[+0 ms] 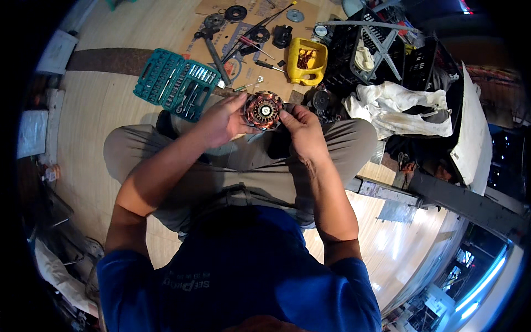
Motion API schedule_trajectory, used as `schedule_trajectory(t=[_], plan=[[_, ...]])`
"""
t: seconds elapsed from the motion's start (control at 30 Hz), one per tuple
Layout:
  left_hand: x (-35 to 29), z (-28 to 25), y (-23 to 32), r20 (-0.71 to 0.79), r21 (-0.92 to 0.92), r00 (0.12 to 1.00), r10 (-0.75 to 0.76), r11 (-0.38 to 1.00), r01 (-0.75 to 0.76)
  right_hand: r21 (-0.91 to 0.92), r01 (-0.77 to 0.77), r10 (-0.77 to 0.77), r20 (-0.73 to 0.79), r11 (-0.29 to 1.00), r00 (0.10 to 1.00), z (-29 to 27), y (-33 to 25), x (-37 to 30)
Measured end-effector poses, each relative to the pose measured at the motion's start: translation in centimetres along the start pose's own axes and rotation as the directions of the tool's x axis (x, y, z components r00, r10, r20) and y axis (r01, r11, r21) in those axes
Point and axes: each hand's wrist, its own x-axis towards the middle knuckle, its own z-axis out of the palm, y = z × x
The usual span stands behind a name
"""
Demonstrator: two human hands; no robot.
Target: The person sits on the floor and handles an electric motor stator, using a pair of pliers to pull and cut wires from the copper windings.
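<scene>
A round motor core with copper windings [264, 110] is held up in front of my lap, its ringed centre and pale hub facing up. My left hand [224, 119] grips its left side, with the fingers reaching around and under the rim. On the opposite side, my right hand [305, 130] pinches the edge between thumb and fingers. The underside of the core is hidden. Beyond it, on a cardboard sheet [191, 36], lie a hammer [215, 58], a black-handled screwdriver [270, 67], a red-handled screwdriver [255, 46] and several dark round parts.
A green socket set case [153, 77] lies unfolded at the left. Right of the cardboard are a yellow cut-open jug [310, 47], black crates [345, 41] and a white cloth [395, 102]. A dark motor housing [321, 100] sits near my right knee.
</scene>
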Motion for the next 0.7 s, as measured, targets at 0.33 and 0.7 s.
schedule_trajectory(t=[0.33,0.7], plan=[[-0.2,-1.1,-1.8,-0.09,-0.028,0.993,0.075,0.997,-0.077,0.002,-0.261,0.257,0.165,0.965,0.952,-0.1,-0.2,1.2],[0.4,-2.3,-2.6,-0.159,-0.094,0.984,0.083,0.991,-0.098,-0.238,-0.115,0.139,0.086,0.964,0.987,-3.7,-0.2,10.0]])
